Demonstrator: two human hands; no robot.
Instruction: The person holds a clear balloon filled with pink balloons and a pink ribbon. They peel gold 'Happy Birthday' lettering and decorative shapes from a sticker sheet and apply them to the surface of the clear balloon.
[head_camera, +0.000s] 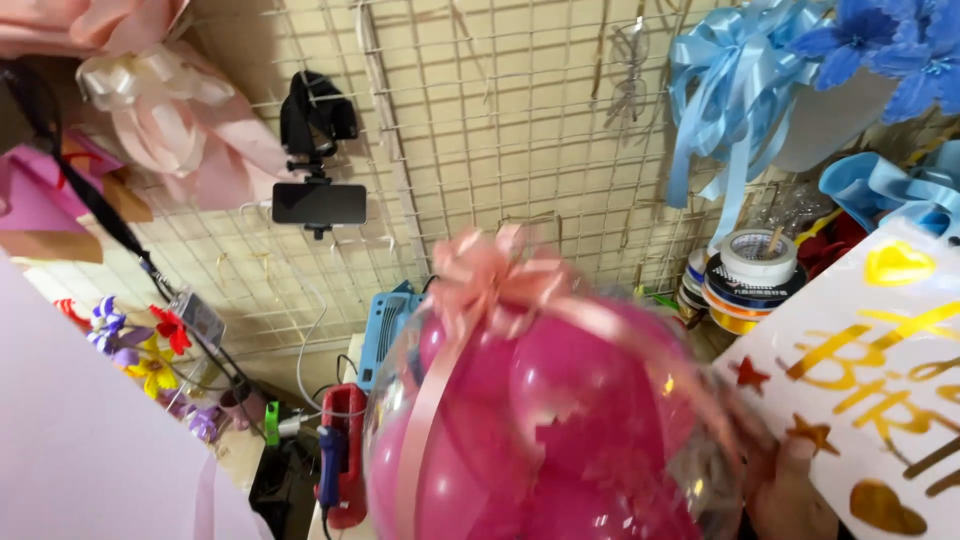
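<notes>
The right hand (790, 490), thumb pressed to a white sticker sheet (880, 400), holds it beside the clear balloon (540, 420) for lettering; left hand unseen.

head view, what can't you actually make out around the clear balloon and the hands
- Right hand: only a thumb and part of the palm show; the white sheet with gold lettering and the bottom edge hide its fingers.
- Left hand: not in view.
- Clear balloon: base cut off by the bottom edge; motion-blurred.
- Pink ribbon bow: blurred, knot unclear.
</notes>
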